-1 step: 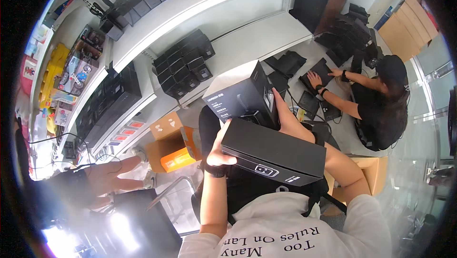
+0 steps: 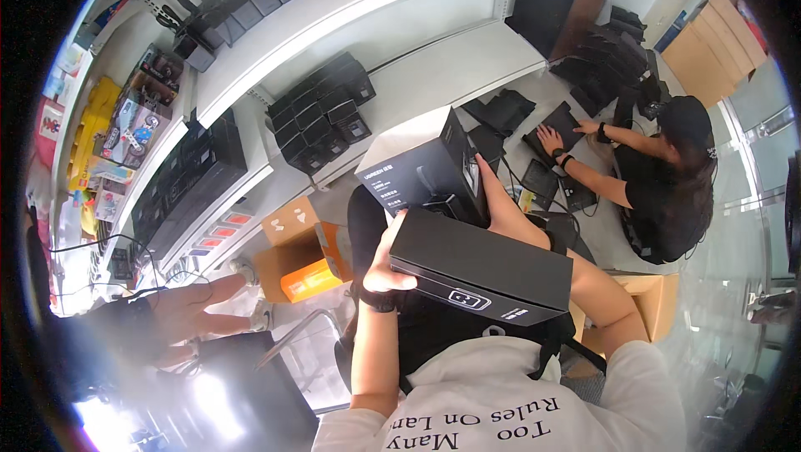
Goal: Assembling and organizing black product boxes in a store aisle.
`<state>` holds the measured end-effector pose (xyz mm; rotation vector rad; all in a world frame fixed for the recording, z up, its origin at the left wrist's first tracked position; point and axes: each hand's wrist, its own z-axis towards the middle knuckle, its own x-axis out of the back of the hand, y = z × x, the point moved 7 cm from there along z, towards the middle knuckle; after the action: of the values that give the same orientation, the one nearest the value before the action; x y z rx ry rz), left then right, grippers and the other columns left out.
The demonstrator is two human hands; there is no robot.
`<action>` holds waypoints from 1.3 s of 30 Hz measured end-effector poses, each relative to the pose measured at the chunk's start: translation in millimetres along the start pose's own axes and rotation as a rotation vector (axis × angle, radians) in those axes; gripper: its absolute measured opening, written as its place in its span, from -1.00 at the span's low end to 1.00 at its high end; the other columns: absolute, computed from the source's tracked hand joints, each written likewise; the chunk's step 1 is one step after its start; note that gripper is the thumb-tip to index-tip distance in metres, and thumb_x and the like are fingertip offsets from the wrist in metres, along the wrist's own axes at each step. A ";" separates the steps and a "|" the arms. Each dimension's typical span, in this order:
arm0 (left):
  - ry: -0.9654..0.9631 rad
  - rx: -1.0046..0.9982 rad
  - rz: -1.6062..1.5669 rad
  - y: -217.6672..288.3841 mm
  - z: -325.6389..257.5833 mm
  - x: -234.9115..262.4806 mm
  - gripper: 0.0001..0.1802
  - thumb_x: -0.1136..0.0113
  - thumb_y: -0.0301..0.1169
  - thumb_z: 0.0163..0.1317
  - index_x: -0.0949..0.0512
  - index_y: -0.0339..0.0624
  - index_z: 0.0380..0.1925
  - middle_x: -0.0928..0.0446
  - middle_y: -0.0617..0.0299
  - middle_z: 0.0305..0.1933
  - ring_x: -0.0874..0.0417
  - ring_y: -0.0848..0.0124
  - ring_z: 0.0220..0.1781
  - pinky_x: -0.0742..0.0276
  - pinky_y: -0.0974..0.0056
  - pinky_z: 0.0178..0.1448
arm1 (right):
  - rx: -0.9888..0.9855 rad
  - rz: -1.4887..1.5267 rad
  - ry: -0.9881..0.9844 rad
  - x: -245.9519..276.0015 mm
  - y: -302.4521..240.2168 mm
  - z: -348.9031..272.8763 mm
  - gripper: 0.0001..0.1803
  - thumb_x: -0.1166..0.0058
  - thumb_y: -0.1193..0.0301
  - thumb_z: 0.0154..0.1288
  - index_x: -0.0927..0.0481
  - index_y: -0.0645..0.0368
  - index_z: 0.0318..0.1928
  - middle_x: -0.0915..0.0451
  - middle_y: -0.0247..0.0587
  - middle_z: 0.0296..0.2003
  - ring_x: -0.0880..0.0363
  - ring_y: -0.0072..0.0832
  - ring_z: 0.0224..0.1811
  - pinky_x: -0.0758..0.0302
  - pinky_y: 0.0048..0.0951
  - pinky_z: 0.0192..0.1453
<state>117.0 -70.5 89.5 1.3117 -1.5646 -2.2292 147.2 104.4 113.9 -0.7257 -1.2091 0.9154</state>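
Note:
A long black box [image 2: 480, 260] with a white outline drawing on its front side lies tilted across my lap. My left hand [image 2: 384, 268] is closed on its left end, thumb along the front and the other fingers mostly hidden behind. Just beyond it stands a dark grey printed carton [image 2: 417, 176] with a pale top face. Against that carton's right side my right hand [image 2: 494, 193] is closed, its fingers partly hidden. The right end of the black box covers part of my right forearm.
An open cardboard box [image 2: 284, 239] with an orange piece sits at left; another cardboard box [image 2: 659, 306] is by my right elbow. Several black boxes [image 2: 317, 118] are stacked on the white shelf [image 2: 459, 60]. A person [image 2: 667, 193] handles a black flat item at right, near cables.

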 end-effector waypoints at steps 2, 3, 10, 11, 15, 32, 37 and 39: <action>-0.024 -0.010 0.021 -0.6 1.0 -9.9 -0.03 -0.44 -0.27 -0.51 -0.41 -0.40 0.10 -0.48 0.16 -0.01 -0.47 0.29 0.10 -0.29 0.29 0.24 | 0.007 0.141 0.029 -0.4 1.7 0.3 0.12 -0.40 0.31 0.13 0.14 0.46 0.44 -0.20 0.30 0.32 -0.22 -0.10 0.42 -0.13 -0.24 0.48; 0.013 -0.012 0.035 0.5 1.1 -12.1 -0.04 -0.44 -0.25 -0.50 -0.42 -0.41 0.09 -0.44 0.13 0.08 -0.41 0.27 0.20 -0.24 0.28 0.30 | 0.006 0.138 0.029 -3.0 0.5 -1.0 0.12 -0.40 0.31 0.13 0.14 0.46 0.44 -0.20 0.30 0.32 -0.22 -0.10 0.42 -0.13 -0.24 0.48; 0.039 -0.061 0.005 -3.9 4.6 -14.9 0.15 -0.45 -0.14 -0.44 -0.30 -0.45 0.29 0.02 0.04 0.52 0.02 0.23 0.57 0.09 0.24 0.55 | -0.103 0.514 0.036 0.7 -1.1 -11.6 -0.13 -0.33 0.50 0.18 -0.06 0.34 0.38 -0.34 0.10 0.24 -0.35 -0.32 0.31 -0.27 -0.33 0.39; 0.038 -0.061 0.006 -1.0 7.0 -16.1 0.15 -0.45 -0.14 -0.44 -0.30 -0.45 0.29 0.02 0.04 0.52 0.02 0.23 0.57 0.09 0.24 0.55 | -0.118 0.468 0.059 6.1 -1.1 -13.0 -0.15 -0.37 0.45 0.16 -0.11 0.34 0.34 -0.38 0.07 0.21 -0.38 -0.32 0.28 -0.30 -0.35 0.36; 0.103 -0.336 -0.050 31.7 5.8 3.1 0.31 -0.33 0.29 -0.24 -0.05 -0.13 0.47 0.12 0.01 0.59 0.13 0.09 0.61 0.04 -0.08 0.55 | -0.180 0.260 0.054 24.6 14.6 -24.5 -0.07 -0.46 0.24 0.09 -0.15 0.34 0.30 -0.44 0.03 0.10 -0.45 -0.36 0.15 -0.36 -0.36 0.26; 0.492 -0.076 0.365 155.3 -23.6 74.3 -0.29 -0.25 -0.13 0.12 -0.35 -0.33 0.19 -0.51 0.05 0.05 -0.56 0.29 0.05 -0.45 0.23 0.15 | -0.261 0.168 -0.526 62.2 7.6 -36.3 -0.02 -0.47 0.10 0.02 -0.22 0.42 0.27 -0.46 0.04 0.08 -0.46 -0.29 0.14 -0.37 -0.39 0.27; 0.348 0.155 0.447 141.2 -21.8 63.2 -0.24 -0.27 -0.15 0.08 -0.33 -0.39 0.21 -0.52 0.04 0.03 -0.56 0.31 0.02 -0.44 0.30 0.12 | -0.450 0.335 -0.693 40.4 18.7 -69.9 -0.13 -0.41 0.13 0.10 -0.28 0.38 0.25 -0.46 -0.10 0.06 -0.42 -0.40 0.15 -0.34 -0.44 0.25; 0.331 0.232 0.448 138.0 -28.7 60.2 -0.25 -0.26 -0.14 0.08 -0.34 -0.39 0.20 -0.52 0.01 0.04 -0.57 0.27 0.03 -0.47 0.27 0.13 | -0.537 0.433 -0.718 31.7 29.2 -85.8 -0.09 -0.38 0.16 0.15 -0.17 0.30 0.34 -0.43 -0.10 0.08 -0.40 -0.41 0.17 -0.30 -0.40 0.28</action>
<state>50.2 -186.4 164.3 1.1581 -1.8024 -1.5222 228.2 146.6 84.3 -1.1691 -2.0260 1.2829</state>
